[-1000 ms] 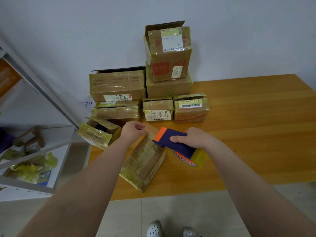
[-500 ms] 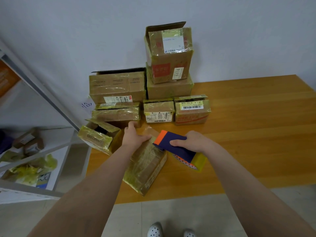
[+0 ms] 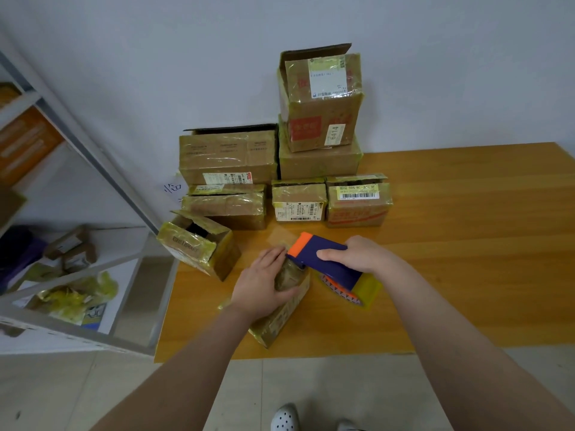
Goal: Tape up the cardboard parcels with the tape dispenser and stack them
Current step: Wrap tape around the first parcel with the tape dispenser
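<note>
A long cardboard parcel (image 3: pixel 281 318) lies on the wooden table (image 3: pixel 451 244), near its front edge. My left hand (image 3: pixel 264 283) lies on top of it, fingers spread along its upper face and thumb down its right side. My right hand (image 3: pixel 357 258) grips the blue and orange tape dispenser (image 3: pixel 326 264), whose orange tip sits at the parcel's far end next to my left fingertips. A yellowish roll of tape (image 3: pixel 368 290) shows at the dispenser's rear. A strip of tape (image 3: pixel 281 236) runs off the parcel's far end onto the table.
Several taped parcels stand against the wall, with a tall stack (image 3: pixel 322 119) at the back. An open-flapped box (image 3: pixel 199 244) sits at the table's left edge. A metal shelf (image 3: pixel 77 169) with scraps and small boxes stands to the left. My shoes show below the table edge.
My left hand has come down from the tape end and slid toward me along the top of the parcel. The dispenser stayed at the parcel's far end, shifting slightly.
</note>
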